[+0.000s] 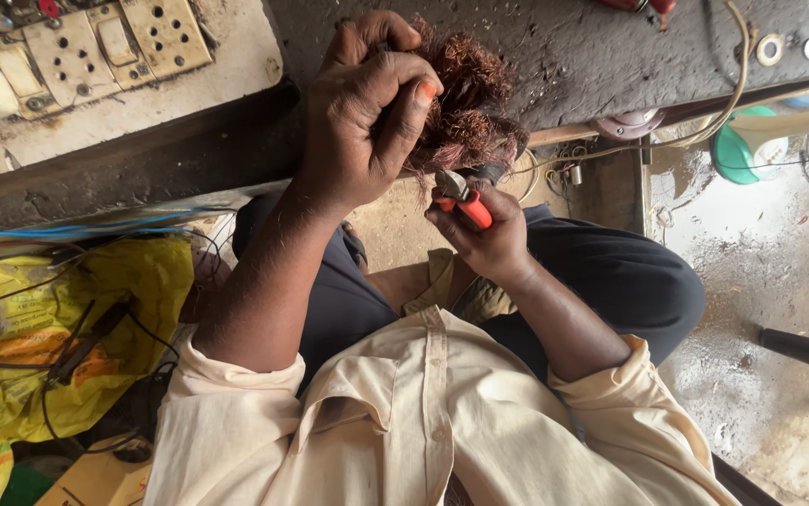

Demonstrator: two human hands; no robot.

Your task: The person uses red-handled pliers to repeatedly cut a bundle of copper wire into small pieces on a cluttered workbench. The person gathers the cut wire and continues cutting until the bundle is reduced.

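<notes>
Left hand (367, 112) is clamped round a tangled wad of copper wire (465, 103), held up at the counter (592, 56) front edge. Right hand (481, 230) grips red-handled cutters (462, 197), tip touching the wad's underside.

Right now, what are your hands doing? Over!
Left hand clamped on bundle of copper wire. Right hand grips red-handled cutters, jaws at the wire's lower strands. Nothing between cutters and wire.
</notes>
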